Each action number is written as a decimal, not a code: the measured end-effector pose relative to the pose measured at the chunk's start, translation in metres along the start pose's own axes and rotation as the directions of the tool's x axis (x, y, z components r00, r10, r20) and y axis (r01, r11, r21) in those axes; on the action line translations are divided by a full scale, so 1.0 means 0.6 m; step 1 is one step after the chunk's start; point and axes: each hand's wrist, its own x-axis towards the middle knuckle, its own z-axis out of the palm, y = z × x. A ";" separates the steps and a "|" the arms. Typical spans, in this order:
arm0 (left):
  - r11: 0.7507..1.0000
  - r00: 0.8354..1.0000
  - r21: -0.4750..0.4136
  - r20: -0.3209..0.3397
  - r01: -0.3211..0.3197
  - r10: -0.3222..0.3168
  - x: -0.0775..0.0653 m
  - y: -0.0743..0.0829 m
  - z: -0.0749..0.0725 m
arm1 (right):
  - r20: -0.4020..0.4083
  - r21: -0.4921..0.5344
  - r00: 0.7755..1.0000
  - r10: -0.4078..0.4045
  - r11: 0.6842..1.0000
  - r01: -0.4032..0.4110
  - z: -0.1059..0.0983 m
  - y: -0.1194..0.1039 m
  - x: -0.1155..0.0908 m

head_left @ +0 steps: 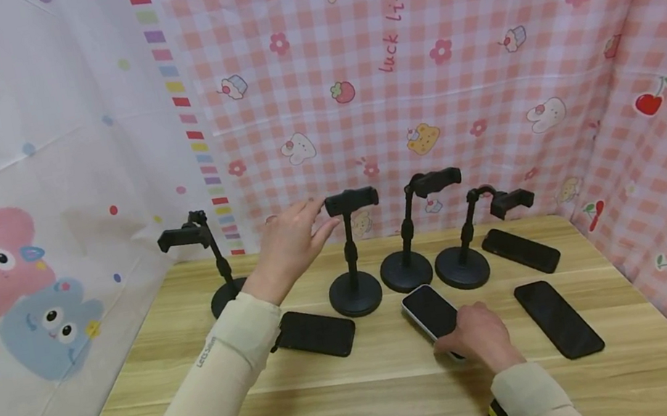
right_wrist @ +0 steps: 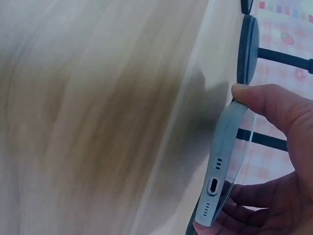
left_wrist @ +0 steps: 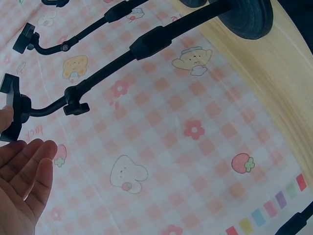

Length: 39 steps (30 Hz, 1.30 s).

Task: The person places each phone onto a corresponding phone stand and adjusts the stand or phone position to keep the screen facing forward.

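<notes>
My right hand grips a smartphone by its sides, thumb on one edge and fingers on the other. In the right wrist view the phone's pale bottom edge with its charging port faces the camera, tilted above the wood. My left hand reaches to a black phone stand with a round base. Seen from the left wrist, the thumb overlaps the stand's clamp, while the other fingers extend loosely just below it.
Three more black stands flank this one: one at left, two at right. Dark phones lie flat on the wooden table: one left of centre, two at right. Patterned cloth hangs behind.
</notes>
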 end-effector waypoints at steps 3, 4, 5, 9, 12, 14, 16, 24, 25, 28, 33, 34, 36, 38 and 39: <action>1.000 1.000 -0.002 0.001 0.003 -0.003 -0.002 -0.001 0.001 | -0.064 0.002 0.997 -0.035 0.999 0.035 -0.002 -0.008 -0.003; 1.000 1.000 -0.002 0.005 0.006 -0.006 -0.002 -0.001 0.001 | -0.085 0.004 0.995 -0.045 0.999 0.045 -0.004 -0.012 -0.004; 1.000 1.000 -0.002 0.010 0.009 -0.009 -0.002 0.000 0.001 | -0.101 0.006 0.994 -0.050 0.999 0.050 -0.005 -0.015 -0.006; 1.000 0.999 -0.007 0.028 0.025 -0.024 -0.003 0.001 0.000 | -0.146 0.031 0.988 -0.043 0.998 0.048 -0.010 -0.028 -0.008; 1.000 0.999 -0.009 0.032 0.028 -0.027 -0.003 0.000 0.000 | -0.169 0.050 0.985 -0.038 0.998 0.047 -0.014 -0.037 -0.008; 1.000 0.999 -0.010 0.024 0.022 -0.022 -0.003 0.000 0.000 | -0.190 0.057 0.981 -0.041 0.997 0.052 -0.017 -0.044 -0.008; 1.000 1.000 -0.010 0.020 0.021 -0.021 -0.003 0.000 0.001 | -0.223 0.063 0.974 -0.047 0.996 0.062 -0.021 -0.051 -0.010; 1.000 1.000 -0.007 0.018 0.019 -0.019 -0.005 -0.001 0.001 | -0.320 0.113 0.947 -0.042 0.990 0.082 -0.036 -0.076 -0.017; 1.000 1.000 -0.006 0.019 0.019 -0.018 -0.005 -0.001 0.002 | -0.326 0.123 0.945 -0.038 0.989 0.082 -0.037 -0.078 -0.018; 1.000 1.000 -0.007 0.026 0.018 -0.017 -0.005 -0.001 0.001 | -0.340 0.152 0.940 -0.025 0.985 0.082 -0.043 -0.086 -0.022; 1.000 0.999 -0.007 0.034 0.021 -0.021 -0.006 -0.001 0.001 | -0.366 0.177 0.931 -0.018 0.980 0.088 -0.052 -0.098 -0.027; 1.000 0.999 -0.006 0.032 0.020 -0.020 -0.006 -0.001 0.001 | -0.372 0.180 0.928 -0.018 0.979 0.092 -0.053 -0.100 -0.028; 1.000 0.999 -0.003 0.028 0.018 -0.018 -0.006 -0.001 0.000 | -0.385 0.184 0.923 -0.025 0.977 0.103 -0.055 -0.104 -0.029; 1.000 1.000 0.001 0.022 0.013 -0.013 -0.007 -0.001 -0.001 | -0.396 0.191 0.918 -0.030 0.975 0.114 -0.057 -0.107 -0.029; 1.000 1.000 0.003 0.019 0.010 -0.010 -0.007 -0.001 -0.001 | -0.402 0.195 0.915 -0.031 0.974 0.119 -0.059 -0.108 -0.030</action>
